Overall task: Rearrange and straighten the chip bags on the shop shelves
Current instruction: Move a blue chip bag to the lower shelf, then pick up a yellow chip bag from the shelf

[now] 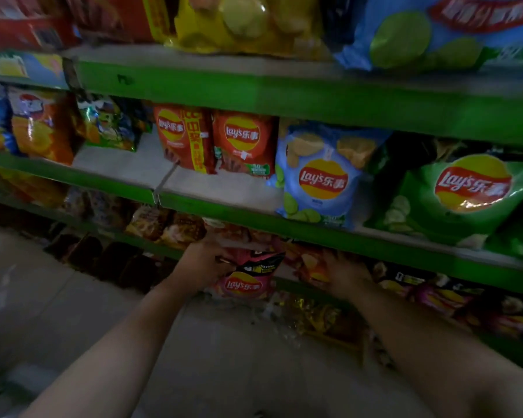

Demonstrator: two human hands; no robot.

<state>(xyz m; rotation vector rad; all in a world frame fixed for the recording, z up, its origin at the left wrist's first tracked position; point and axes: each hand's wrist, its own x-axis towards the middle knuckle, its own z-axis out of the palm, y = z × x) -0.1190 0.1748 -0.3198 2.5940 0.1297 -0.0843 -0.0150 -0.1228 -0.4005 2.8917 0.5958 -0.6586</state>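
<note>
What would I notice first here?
Probably the big shiny green plastic chip bag at the right end of the green-edged middle shelf, beside a light blue chip bag. Just below that shelf, the left hand holds a pink-and-black chip bag, and the right hand reaches in beside it.

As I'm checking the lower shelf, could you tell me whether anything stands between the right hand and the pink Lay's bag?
Yes: an orange chip bag lies between the right hand, which touches it, and the pink Lay's bag, which the left hand grips.
</note>
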